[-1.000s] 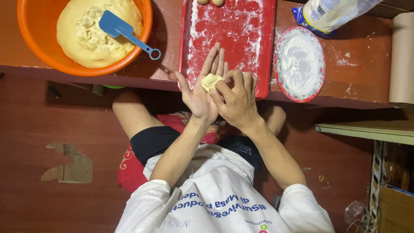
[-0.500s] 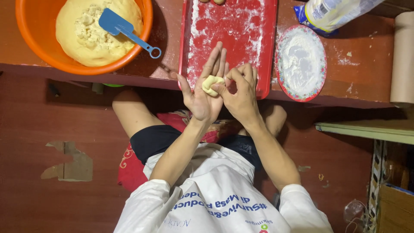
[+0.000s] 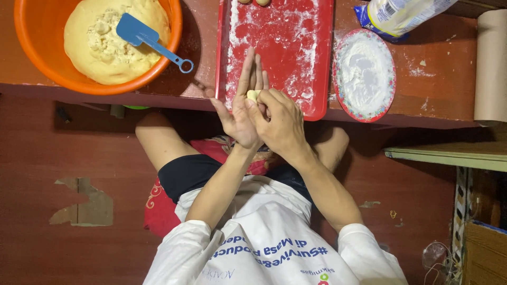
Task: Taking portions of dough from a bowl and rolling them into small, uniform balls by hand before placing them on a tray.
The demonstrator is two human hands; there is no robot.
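Two low surfaces frame the scene: the floor [image 3: 63,174], where the person sits with knees apart, and the reddish worktop [image 3: 422,79] just ahead. On the worktop, going down in size, stand an orange bowl [image 3: 31,47] holding a mound of pale dough [image 3: 105,58] with a blue spatula [image 3: 150,42] lying in it, a red tray [image 3: 285,58] dusted with flour, a round plate of flour [image 3: 364,74], and a plastic flour bag [image 3: 401,13] at the far edge.

Both hands meet over the tray's near edge. The left hand [image 3: 240,113] is held flat and open, fingers straight and together, while the right hand [image 3: 280,124] curls over it, pressing a small piece of dough [image 3: 253,95] against the left palm; only a sliver of the piece shows between them.

Likely risks: the piece hangs at the worktop's near edge, so a slip of the pressing fingers could drop it into the lap or onto the floor. Dough of this sort may stick to warm skin and tear if the palms carry too little flour. Uneven pressure could leave it lopsided.
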